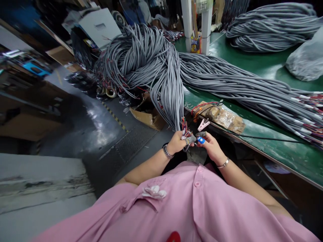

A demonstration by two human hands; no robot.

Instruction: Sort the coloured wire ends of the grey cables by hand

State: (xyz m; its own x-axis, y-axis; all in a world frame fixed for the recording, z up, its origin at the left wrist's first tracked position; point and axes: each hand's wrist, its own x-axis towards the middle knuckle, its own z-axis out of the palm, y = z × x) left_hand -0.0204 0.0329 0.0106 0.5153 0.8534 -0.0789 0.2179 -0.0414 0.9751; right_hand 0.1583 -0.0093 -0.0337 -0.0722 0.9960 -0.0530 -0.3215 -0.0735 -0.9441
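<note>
My left hand [178,142] is closed around the lower ends of a hanging bundle of grey cables [171,90]. Thin coloured wires [185,127] fan out of the cable ends above its fingers. Close beside it on the right, my right hand [212,148] has thumb and fingers drawn together near those ends. A small blue piece with a white mark [201,139] shows at its thumb; whether it is worn or held is unclear. Grey covers are on some fingers of both hands. What lies between the right fingertips is too small to make out.
Grey cables [227,77] run along the green table [262,134]. A taped wooden block [224,117] and a pink clip [203,125] sit at its near edge. Behind are a coiled cable bundle [272,27] and a plastic bag [308,58]. A cardboard box [148,116] stands below.
</note>
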